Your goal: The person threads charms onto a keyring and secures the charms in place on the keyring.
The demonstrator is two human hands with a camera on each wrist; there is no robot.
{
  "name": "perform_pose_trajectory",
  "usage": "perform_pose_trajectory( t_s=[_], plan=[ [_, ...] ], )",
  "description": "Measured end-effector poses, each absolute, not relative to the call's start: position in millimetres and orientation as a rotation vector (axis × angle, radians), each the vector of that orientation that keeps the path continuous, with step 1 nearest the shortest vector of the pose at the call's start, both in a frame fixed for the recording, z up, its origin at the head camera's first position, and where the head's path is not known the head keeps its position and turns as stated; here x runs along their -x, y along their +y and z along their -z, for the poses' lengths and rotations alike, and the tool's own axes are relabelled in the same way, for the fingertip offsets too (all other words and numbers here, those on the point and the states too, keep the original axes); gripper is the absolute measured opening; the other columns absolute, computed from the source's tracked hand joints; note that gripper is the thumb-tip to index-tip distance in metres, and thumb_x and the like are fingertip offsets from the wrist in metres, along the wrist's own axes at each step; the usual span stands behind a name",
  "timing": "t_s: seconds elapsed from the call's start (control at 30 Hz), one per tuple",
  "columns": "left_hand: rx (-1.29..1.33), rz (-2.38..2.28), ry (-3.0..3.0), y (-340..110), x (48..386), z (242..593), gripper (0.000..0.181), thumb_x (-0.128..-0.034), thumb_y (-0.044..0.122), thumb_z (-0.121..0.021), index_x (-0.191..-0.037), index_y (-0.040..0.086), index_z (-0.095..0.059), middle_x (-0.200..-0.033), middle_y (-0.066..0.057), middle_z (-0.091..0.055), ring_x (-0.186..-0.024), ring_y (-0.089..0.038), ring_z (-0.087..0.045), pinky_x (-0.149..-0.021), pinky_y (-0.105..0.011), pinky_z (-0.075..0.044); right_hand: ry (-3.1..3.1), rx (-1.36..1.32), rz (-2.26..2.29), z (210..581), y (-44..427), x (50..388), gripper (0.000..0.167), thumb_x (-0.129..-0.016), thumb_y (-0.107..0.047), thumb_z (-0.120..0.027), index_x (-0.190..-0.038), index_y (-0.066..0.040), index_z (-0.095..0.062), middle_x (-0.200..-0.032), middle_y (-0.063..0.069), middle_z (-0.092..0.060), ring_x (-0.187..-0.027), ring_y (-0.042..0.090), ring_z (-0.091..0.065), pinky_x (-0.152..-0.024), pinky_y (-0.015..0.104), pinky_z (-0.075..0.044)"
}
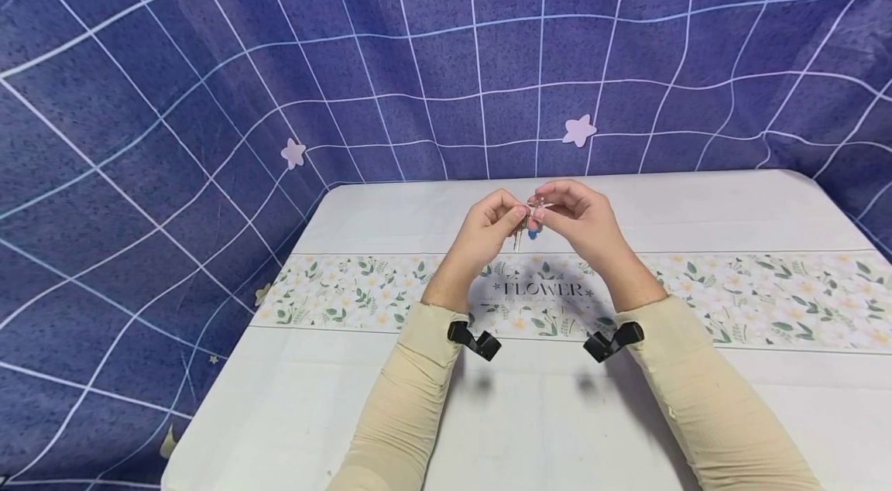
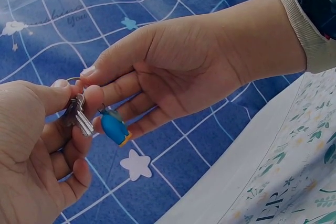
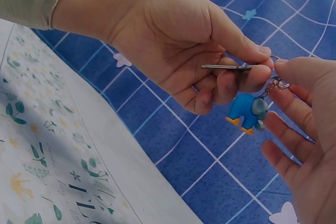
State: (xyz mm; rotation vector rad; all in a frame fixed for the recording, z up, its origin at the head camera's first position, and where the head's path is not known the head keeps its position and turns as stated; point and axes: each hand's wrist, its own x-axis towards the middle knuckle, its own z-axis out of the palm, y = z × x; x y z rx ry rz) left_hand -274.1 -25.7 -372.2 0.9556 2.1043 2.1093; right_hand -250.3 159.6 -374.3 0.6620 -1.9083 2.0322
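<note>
Held up above the table, a metal key ring is pinched between the thumb and forefinger of both hands. My left hand grips it from the left, and my right hand from the right. Silver keys hang by the left fingers; in the right wrist view one key shows edge-on. A blue figure charm with yellow-orange feet dangles from a short chain below the right fingers. Fingertips cover part of the ring, so whether it is spread apart cannot be told.
Beneath the hands is a white table crossed by a floral strip lettered "FLOWER". A blue gridded cloth with stars hangs behind and to the left. Black wrist cameras sit on both sleeves.
</note>
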Motion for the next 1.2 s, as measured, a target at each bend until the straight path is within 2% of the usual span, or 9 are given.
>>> perform_pose_trajectory(
  t_s=[0.17,0.33,0.47,0.6,0.73,0.83,1.03,1.2],
  plan=[
    [-0.984,-2.103,2.083,-25.9,273.8,371.8,0.01,-0.1027,0.0,-0.052,-0.095,-0.006,-0.056,-0.079,0.01,-0.069,-0.075,-0.018,-0.056,-0.072,-0.027,-0.045,-1.922,-0.625,-2.021,373.9,159.8,250.0,0.023,-0.092,0.004,-0.068,-0.115,0.008,-0.062,-0.095,-0.006,-0.073,-0.089,0.014,-0.068,-0.085,0.024,-0.053],
    [-0.991,-2.101,2.079,-26.2,273.6,371.8,0.011,-0.1029,0.0,-0.052,-0.095,-0.006,-0.056,-0.078,0.009,-0.069,-0.075,-0.016,-0.056,-0.072,-0.025,-0.045,-1.904,-0.654,-2.031,375.1,160.2,251.0,0.027,-0.092,0.005,-0.068,-0.118,0.003,-0.063,-0.097,-0.006,-0.074,-0.092,0.014,-0.068,-0.087,0.025,-0.053],
    [-0.97,-2.09,2.12,-26.4,272.9,371.0,0.012,-0.1028,0.002,-0.053,-0.095,-0.007,-0.056,-0.078,0.009,-0.067,-0.072,-0.011,-0.053,-0.07,-0.026,-0.043,-1.868,-0.727,-2.047,376.2,160.8,252.1,0.033,-0.09,0.008,-0.069,-0.121,0.004,-0.06,-0.1,-0.002,-0.074,-0.089,0.018,-0.07,-0.088,0.027,-0.054],
    [-0.947,-2.08,2.153,-26.3,272.9,371.1,0.013,-0.1024,0.002,-0.055,-0.095,-0.008,-0.056,-0.078,0.008,-0.066,-0.073,-0.015,-0.051,-0.07,-0.028,-0.043,-1.864,-0.749,-2.036,376.5,160.8,252.8,0.032,-0.089,0.011,-0.068,-0.12,0.009,-0.058,-0.1,-0.001,-0.074,-0.084,0.018,-0.07,-0.086,0.028,-0.055],
    [-0.96,-2.089,2.119,-26.1,273.2,371.5,0.012,-0.1024,0.001,-0.054,-0.096,-0.009,-0.056,-0.079,0.009,-0.068,-0.075,-0.021,-0.054,-0.071,-0.028,-0.045,-1.884,-0.723,-2.019,376.2,160.7,252.7,0.029,-0.09,0.011,-0.068,-0.118,0.01,-0.058,-0.103,-0.004,-0.073,-0.091,0.015,-0.07,-0.087,0.027,-0.055],
    [-0.978,-2.092,2.098,-26.2,272.8,371.2,0.011,-0.1025,0.001,-0.054,-0.096,-0.008,-0.056,-0.079,0.009,-0.069,-0.075,-0.019,-0.056,-0.071,-0.026,-0.045,-1.899,-0.699,-2.005,375.6,160.8,251.8,0.029,-0.09,0.009,-0.068,-0.117,0.012,-0.058,-0.104,-0.005,-0.072,-0.094,0.014,-0.07,-0.088,0.026,-0.055],
    [-0.993,-2.075,2.107,-27.0,272.4,371.1,0.01,-0.1028,0.0,-0.053,-0.096,-0.007,-0.057,-0.08,0.01,-0.069,-0.074,-0.018,-0.055,-0.071,-0.024,-0.045,-1.916,-0.647,-2.0,374.2,160.5,250.5,0.026,-0.09,0.005,-0.071,-0.114,0.01,-0.062,-0.099,-0.006,-0.074,-0.086,0.014,-0.071,-0.08,0.024,-0.055],
    [-1.013,-2.057,2.108,-27.4,273.6,372.2,0.011,-0.1035,0.001,-0.052,-0.096,-0.006,-0.056,-0.08,0.011,-0.069,-0.073,-0.016,-0.055,-0.07,-0.024,-0.045,-1.909,-0.638,-2.001,374.4,160.5,250.3,0.026,-0.09,0.006,-0.069,-0.115,0.009,-0.062,-0.096,-0.007,-0.074,-0.086,0.013,-0.069,-0.08,0.024,-0.054]
  ],
)
